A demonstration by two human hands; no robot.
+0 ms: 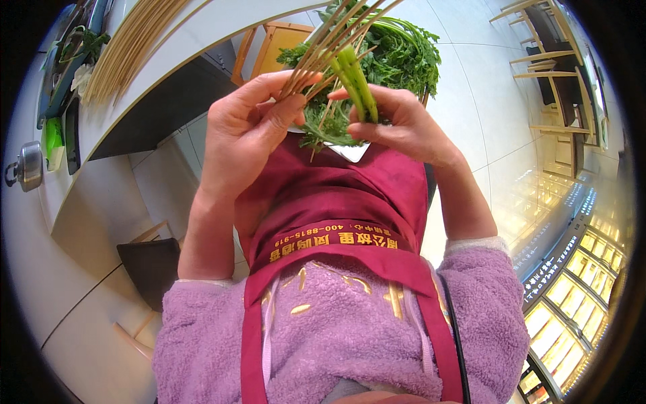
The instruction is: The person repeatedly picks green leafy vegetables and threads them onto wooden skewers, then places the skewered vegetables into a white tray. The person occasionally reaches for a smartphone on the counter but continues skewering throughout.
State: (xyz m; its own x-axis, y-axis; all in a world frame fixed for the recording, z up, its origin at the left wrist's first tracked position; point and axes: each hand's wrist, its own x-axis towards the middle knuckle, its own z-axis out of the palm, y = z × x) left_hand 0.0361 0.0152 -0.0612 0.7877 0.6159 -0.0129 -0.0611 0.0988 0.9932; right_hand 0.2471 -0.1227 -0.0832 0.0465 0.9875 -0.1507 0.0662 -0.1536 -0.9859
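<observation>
Thin wooden skewers fan upward from my left hand, pinched between its thumb and fingers. My right hand grips a short bunch of thick green stems, close beside the skewers. Some skewers pass behind the stems, and whether they pierce them cannot be told. Leafy greens with serrated leaves are heaped beyond both hands. More leaves hang below the stems, over a white tray or board whose corner shows above the maroon apron.
Many loose skewers lie on the white tabletop at the upper left. A metal pot or lid sits at the far left. A wooden chair stands behind the greens, a dark-seated chair at lower left, and more chairs at upper right.
</observation>
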